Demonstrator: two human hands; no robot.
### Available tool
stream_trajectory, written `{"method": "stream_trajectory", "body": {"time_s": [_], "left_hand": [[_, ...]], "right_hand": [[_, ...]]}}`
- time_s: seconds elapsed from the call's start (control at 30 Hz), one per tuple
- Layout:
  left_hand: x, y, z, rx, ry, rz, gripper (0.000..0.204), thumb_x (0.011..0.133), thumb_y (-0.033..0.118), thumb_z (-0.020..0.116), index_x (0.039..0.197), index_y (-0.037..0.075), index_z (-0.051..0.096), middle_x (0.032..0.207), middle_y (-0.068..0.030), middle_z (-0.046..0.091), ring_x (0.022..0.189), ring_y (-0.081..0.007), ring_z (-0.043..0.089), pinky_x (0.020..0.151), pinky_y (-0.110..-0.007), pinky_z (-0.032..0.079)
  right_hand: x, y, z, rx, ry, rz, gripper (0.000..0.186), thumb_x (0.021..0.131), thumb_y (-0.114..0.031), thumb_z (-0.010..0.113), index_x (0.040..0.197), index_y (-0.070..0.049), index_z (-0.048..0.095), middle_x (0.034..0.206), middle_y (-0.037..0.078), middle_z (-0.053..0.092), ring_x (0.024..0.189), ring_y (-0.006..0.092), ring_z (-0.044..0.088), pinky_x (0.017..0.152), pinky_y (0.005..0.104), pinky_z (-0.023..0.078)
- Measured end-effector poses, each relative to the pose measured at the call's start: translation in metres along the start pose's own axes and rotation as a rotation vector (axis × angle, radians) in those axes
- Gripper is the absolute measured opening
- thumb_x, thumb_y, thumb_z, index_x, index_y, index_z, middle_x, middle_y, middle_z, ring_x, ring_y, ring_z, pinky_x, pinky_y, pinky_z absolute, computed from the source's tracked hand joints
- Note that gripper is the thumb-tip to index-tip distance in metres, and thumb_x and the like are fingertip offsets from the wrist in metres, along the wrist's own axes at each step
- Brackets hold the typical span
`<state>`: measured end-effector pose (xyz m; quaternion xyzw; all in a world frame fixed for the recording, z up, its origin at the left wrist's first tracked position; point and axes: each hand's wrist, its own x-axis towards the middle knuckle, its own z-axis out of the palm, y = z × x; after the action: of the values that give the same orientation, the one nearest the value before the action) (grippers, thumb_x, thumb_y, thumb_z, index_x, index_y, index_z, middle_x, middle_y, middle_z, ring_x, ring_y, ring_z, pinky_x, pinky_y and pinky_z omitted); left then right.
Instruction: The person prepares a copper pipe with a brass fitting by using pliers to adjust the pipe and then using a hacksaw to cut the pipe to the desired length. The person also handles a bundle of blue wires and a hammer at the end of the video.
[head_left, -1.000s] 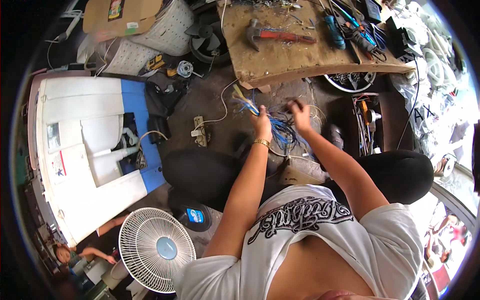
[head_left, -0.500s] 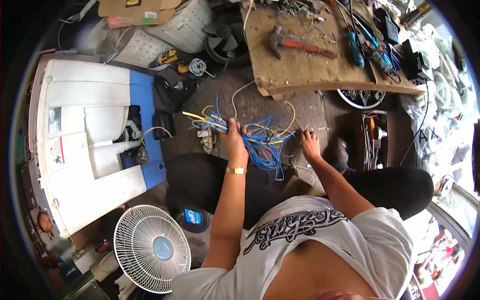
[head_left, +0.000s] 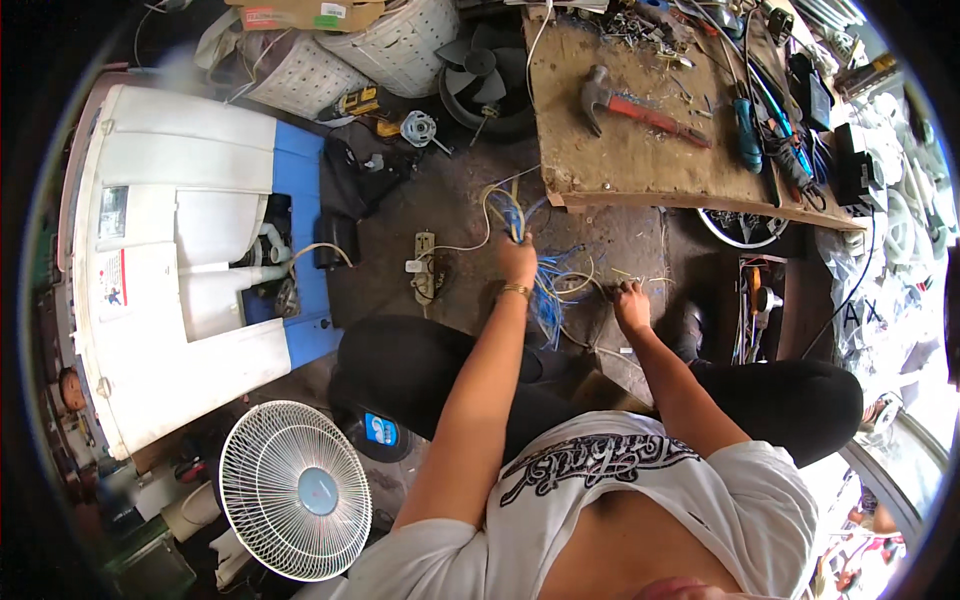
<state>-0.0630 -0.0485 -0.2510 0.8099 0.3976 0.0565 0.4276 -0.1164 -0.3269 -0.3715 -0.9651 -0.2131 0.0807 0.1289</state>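
A loose bundle of blue and yellow electrical wires (head_left: 546, 300) hangs and spreads over the floor in front of me. My left hand (head_left: 518, 262) is closed around the bundle near its far end, with wire ends sticking out beyond the fist. Just right of the bundle, my right hand (head_left: 631, 306) is down at the floor, its fingers curled together beside short scraps of wire. What lies between those fingers is too small to make out. Left of the wires, a power strip (head_left: 424, 265) lies on the floor, and a pale cord runs from it.
A wooden workbench (head_left: 570, 150) at the far right bears a claw hammer (head_left: 640, 110), a blue-handled screwdriver (head_left: 747, 135) and cables. A white-and-blue appliance casing (head_left: 140, 230) stands at left. A white fan (head_left: 270, 500) is near my left, a toolbox (head_left: 741, 300) at right.
My left hand has moved right and away from me with the wires, which now hang more gathered. My right hand's fingers have curled in near the floor. The view has shifted slightly.
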Motion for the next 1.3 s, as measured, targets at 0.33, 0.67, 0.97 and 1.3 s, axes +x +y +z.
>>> {"method": "stream_trajectory", "body": {"time_s": [0.33,0.67,0.97,1.3], "left_hand": [[-0.028,-0.044,0.104,0.446,-0.060,0.340,0.045,0.081,0.006,0.076,0.121,0.000,0.056,0.141,-0.0288,0.050,0.099,-0.0456,0.068,0.083,-0.052,0.059],[-0.022,-0.057,0.116,0.466,-0.308,0.291,0.046,0.085,0.004,0.077,0.125,-0.002,0.055,0.133,-0.0304,0.057,0.098,-0.0452,0.069,0.082,-0.048,0.059],[-0.024,-0.116,0.161,-0.043,-0.330,-0.174,0.051,0.091,0.033,0.073,0.124,-0.003,0.059,0.113,-0.0352,0.066,0.110,-0.0500,0.065,0.089,-0.053,0.052],[-0.057,0.007,0.076,-0.925,-0.386,-0.502,0.063,0.092,0.061,0.068,0.120,0.005,0.070,0.120,-0.0067,0.067,0.108,-0.0196,0.061,0.098,-0.037,0.047]], "right_hand": [[0.023,0.044,-0.011,0.134,-0.013,0.138,0.026,0.092,-0.021,0.067,0.112,-0.005,0.061,0.110,0.022,0.069,0.105,0.0449,0.065,0.084,0.0528,0.055],[0.077,-0.004,0.004,0.493,-0.045,0.663,0.026,0.101,-0.021,0.054,0.117,-0.001,0.051,0.097,0.033,0.068,0.091,0.0544,0.064,0.078,0.0619,0.049],[0.088,-0.093,-0.015,0.754,-0.196,0.678,0.062,0.107,-0.051,0.043,0.136,0.003,0.056,0.134,0.033,0.052,0.123,0.0512,0.050,0.109,0.0535,0.039],[0.093,-0.093,-0.071,1.798,-0.279,0.601,0.090,0.096,-0.066,0.060,0.146,0.009,0.047,0.143,0.021,0.056,0.129,0.0283,0.055,0.110,0.0393,0.042]]}}
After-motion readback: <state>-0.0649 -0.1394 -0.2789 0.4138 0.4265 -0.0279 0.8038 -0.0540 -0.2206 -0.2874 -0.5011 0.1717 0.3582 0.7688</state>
